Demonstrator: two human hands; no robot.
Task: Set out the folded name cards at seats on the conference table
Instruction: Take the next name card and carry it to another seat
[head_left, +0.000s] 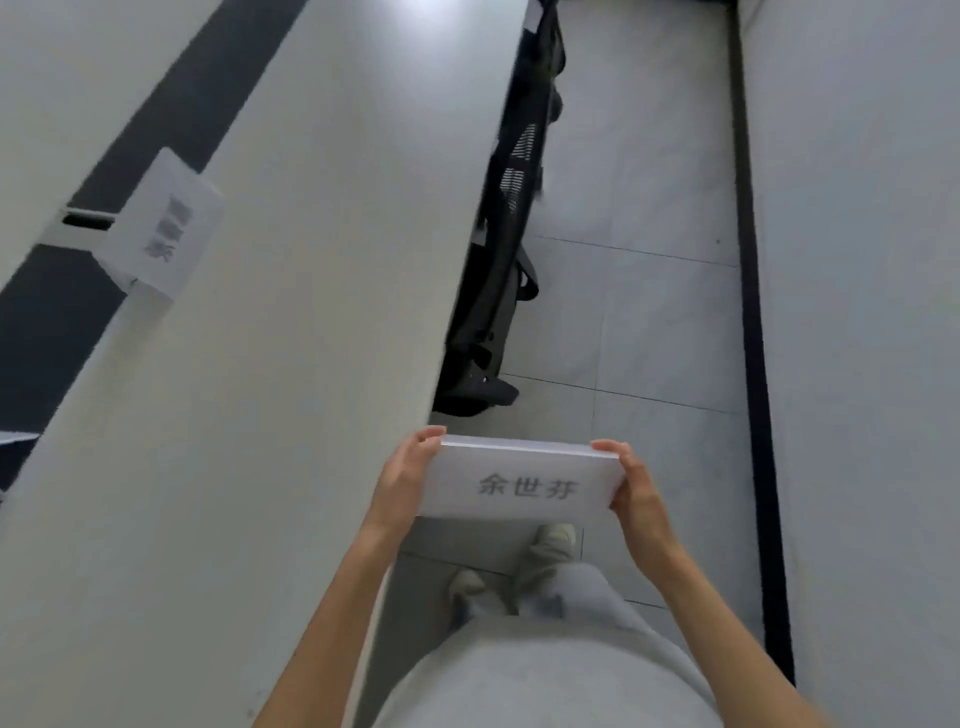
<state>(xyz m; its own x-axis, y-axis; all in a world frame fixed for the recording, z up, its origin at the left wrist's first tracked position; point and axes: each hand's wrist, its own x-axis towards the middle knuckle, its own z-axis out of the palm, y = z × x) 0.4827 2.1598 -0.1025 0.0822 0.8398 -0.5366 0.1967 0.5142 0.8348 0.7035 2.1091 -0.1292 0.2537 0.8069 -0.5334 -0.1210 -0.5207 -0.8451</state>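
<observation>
Head view: a person stands in the aisle beside a long white table (270, 364), looking down at both hands. The left hand (402, 480) and the right hand (636, 493) are each closed on an end of what looks like a stack of cards (522, 480), thumbs toward the body and fingertips (431, 434) curled over the far edge. The stack is held level in the air in front of the waist, just off the table's near edge and above the floor (649, 312), not touching the table. The top card faces up and shows printed characters. How many cards are in the stack I cannot tell; the far edge only shows some thickness.

One card (166, 223) already stands on the table, well up its left side, next to the dark strip (156, 104) that runs along the middle. Its print is too blurred to read. A black chair (498, 270) is pushed in against the table's right edge, ahead of the hands. The tabletop at that seat is bare.

So the job looks barely begun: one card seen placed, the rest in hand. The seat with the chair seems the likely next spot, and to serve it one hand would have to free a single card while the other keeps the stack. Only part of the table shows, so other seats may be done or not; that cannot be judged here.
</observation>
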